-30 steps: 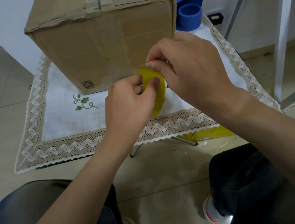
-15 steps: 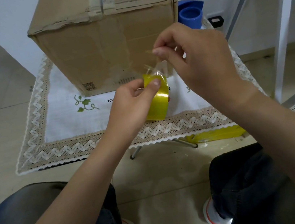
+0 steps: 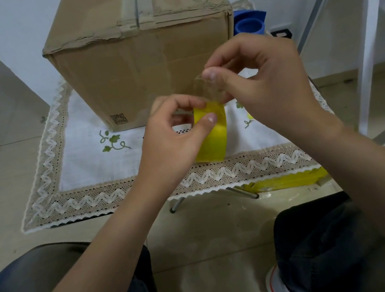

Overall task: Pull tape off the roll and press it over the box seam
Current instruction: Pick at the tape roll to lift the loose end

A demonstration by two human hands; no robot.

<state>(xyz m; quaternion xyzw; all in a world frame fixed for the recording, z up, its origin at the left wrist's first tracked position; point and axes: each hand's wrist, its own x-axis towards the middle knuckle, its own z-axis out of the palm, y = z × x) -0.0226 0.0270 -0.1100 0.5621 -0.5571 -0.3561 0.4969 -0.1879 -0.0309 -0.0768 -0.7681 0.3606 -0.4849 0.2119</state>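
Observation:
A big cardboard box (image 3: 140,61) stands on the low table, its top seam (image 3: 135,2) running away from me under old tape. In front of it my left hand (image 3: 173,138) grips a yellow tape roll (image 3: 212,138), thumb on its outer face. My right hand (image 3: 264,86) pinches the free end of a clear tape strip (image 3: 208,89) that rises a short way from the top of the roll. Both hands hover above the cloth, apart from the box.
A white cloth with a lace border (image 3: 109,197) covers the table. A blue cup-like object (image 3: 248,25) stands behind the box's right corner. A yellow package (image 3: 288,180) lies under the table's front edge. White frame bars (image 3: 365,47) rise at right. My knees fill the bottom.
My right hand peeled the tape end off the roll and lifted it up and to the right. The left hand stayed on the roll, shifting slightly.

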